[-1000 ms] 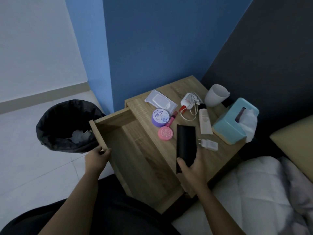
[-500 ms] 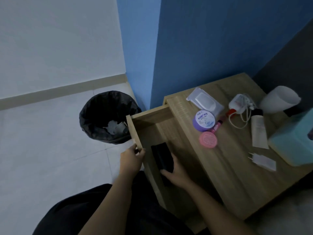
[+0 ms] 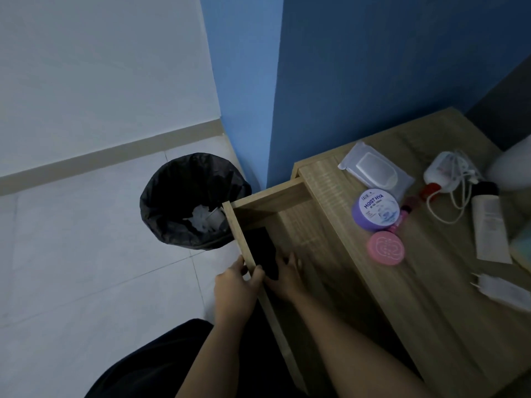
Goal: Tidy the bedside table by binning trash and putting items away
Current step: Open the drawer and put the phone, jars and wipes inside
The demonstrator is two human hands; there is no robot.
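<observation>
Purple jar read "MOIST HYA" (tabletop's front edge); your left hand pinched the drawer front, your right hand clasped the black case.

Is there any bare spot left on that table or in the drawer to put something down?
Yes. The drawer floor is bare to the right of the black case that the right hand touches. On the tabletop, the near part, below the pink compact and left of the white plug, is free. The back is crowded with the wipes, purple jar, cable and tube.
</observation>
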